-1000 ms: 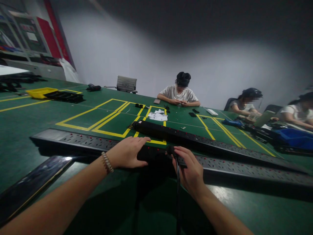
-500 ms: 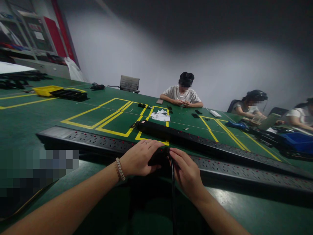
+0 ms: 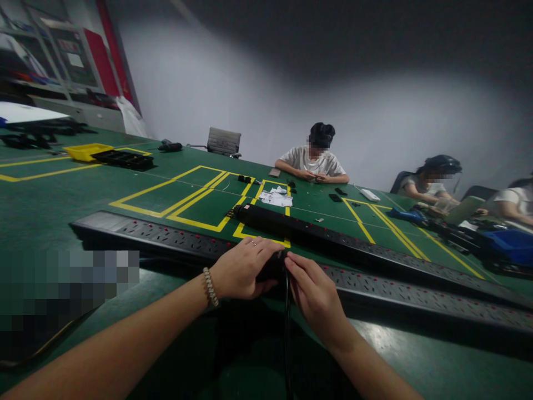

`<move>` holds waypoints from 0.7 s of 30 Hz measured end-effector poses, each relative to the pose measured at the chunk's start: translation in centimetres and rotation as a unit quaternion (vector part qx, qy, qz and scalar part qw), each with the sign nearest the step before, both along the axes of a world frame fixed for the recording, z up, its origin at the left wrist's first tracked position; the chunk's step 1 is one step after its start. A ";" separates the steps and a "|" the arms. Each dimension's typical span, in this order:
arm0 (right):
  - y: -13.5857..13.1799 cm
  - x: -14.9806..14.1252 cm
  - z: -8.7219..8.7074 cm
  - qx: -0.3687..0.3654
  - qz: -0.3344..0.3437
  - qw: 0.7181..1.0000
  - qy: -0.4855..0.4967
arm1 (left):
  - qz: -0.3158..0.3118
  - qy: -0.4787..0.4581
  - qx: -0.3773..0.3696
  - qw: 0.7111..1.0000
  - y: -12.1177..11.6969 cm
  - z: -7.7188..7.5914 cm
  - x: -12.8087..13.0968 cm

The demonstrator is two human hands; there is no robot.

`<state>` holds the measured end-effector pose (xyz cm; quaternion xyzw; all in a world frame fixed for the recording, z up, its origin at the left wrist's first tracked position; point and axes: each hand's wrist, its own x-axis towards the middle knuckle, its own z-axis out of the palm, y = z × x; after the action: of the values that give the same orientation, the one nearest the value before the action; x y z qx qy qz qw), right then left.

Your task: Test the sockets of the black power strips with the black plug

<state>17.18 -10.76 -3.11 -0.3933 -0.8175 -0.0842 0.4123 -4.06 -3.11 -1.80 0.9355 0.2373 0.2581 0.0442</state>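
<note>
A long black power strip [image 3: 395, 289] with slotted outlets and red dots lies across the table in front of me. My left hand [image 3: 245, 269], with a ring and a beaded bracelet, grips a dark section of this strip, thumb on the near side and fingers over the top. Beside it, my right hand [image 3: 314, 294] pinches a black plug [image 3: 285, 256] against the strip close to the left fingertips. From the plug a black cable [image 3: 287, 333] hangs down toward me. How far the plug sits in the strip is hidden by my fingers.
Behind lies a second black power strip [image 3: 333, 236]. White papers [image 3: 276, 196] rest on the green table marked with yellow tape. A yellow tray [image 3: 87, 151] and black tray [image 3: 122, 159] stand left; a blue bin [image 3: 512, 246] is right. Several people sit across.
My left hand has slid right along the strip until it nearly meets my right hand. The right hand has shifted slightly left with the plug. The view has turned a little left.
</note>
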 end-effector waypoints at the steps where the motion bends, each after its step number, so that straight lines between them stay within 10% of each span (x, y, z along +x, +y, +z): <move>1: -0.1 -0.1 0.1 0.003 -0.001 1.000 -0.009 | 0.000 -0.001 -0.001 1.000 0.0 0.0 0.0; 21: -0.4 -0.8 0.6 0.011 -0.030 0.996 -0.087 | -0.001 -0.006 0.001 1.000 -0.2 0.1 0.1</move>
<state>16.34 -11.16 -2.51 -0.4040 -0.8373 -0.1395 0.3410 -3.95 -3.35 -1.74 0.9340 0.2362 0.2640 0.0452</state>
